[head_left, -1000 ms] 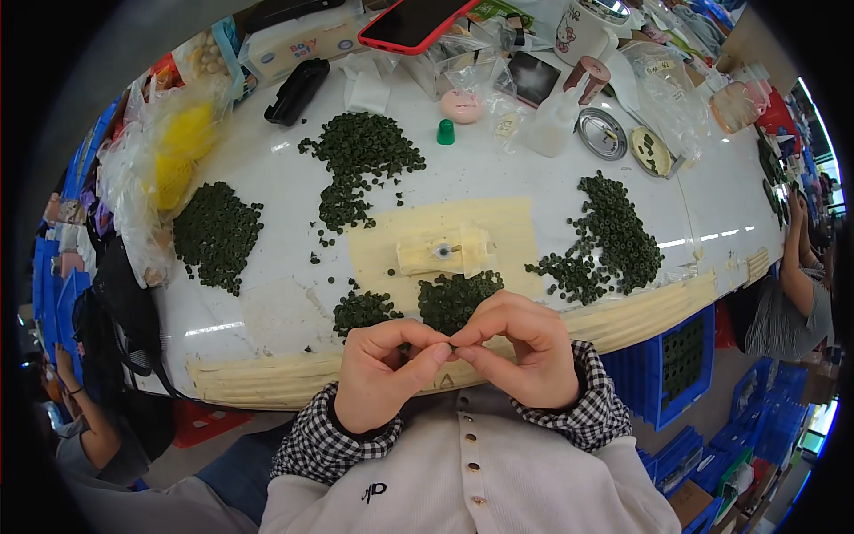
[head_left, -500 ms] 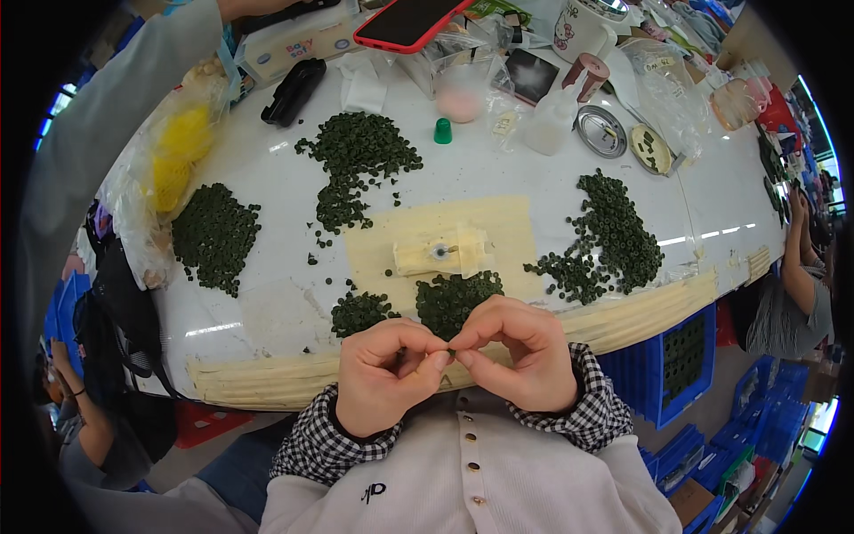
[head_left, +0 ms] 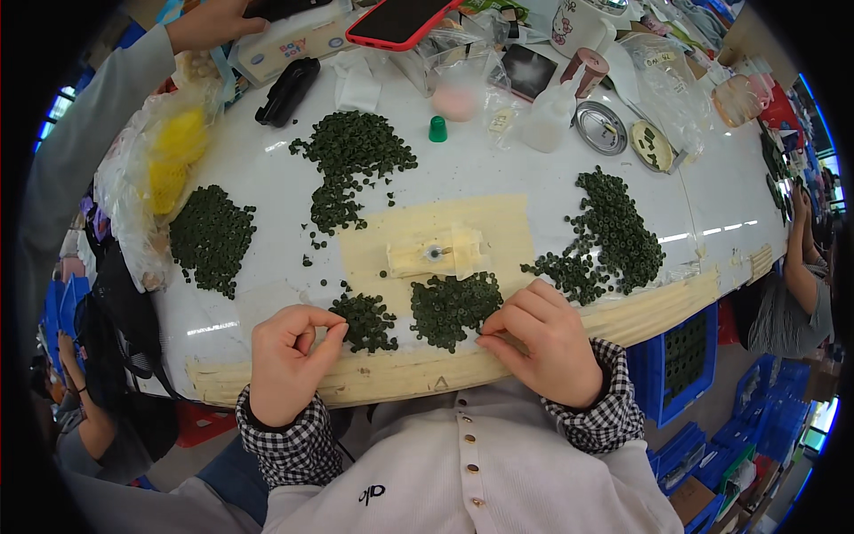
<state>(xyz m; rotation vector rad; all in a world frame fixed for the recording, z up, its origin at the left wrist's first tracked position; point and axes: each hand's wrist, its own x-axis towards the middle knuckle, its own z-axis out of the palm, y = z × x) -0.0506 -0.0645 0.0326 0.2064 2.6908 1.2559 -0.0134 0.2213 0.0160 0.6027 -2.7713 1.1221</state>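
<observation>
My left hand is at the left edge of a small heap of dark green pieces. Its thumb and forefinger come together in a pinch, and whatever lies between the tips is too small to make out. Right of that heap is another heap of small, round dark green pieces. Its lower right edge meets the fingertips of my right hand, also closed in a pinch; what they hold is hidden. Beyond both heaps, a block wrapped in yellowish tape, with a small round metal part on top, sits on a cream sheet.
Larger heaps of green pieces lie far left, at the back and right. Behind are a green cap, a black case, a red-edged phone and an open tin. Another person's arm reaches in at upper left.
My hands were together fingertip to fingertip in front of the middle heap. They have parted, the left moving to the small heap and the right to the middle heap's edge.
</observation>
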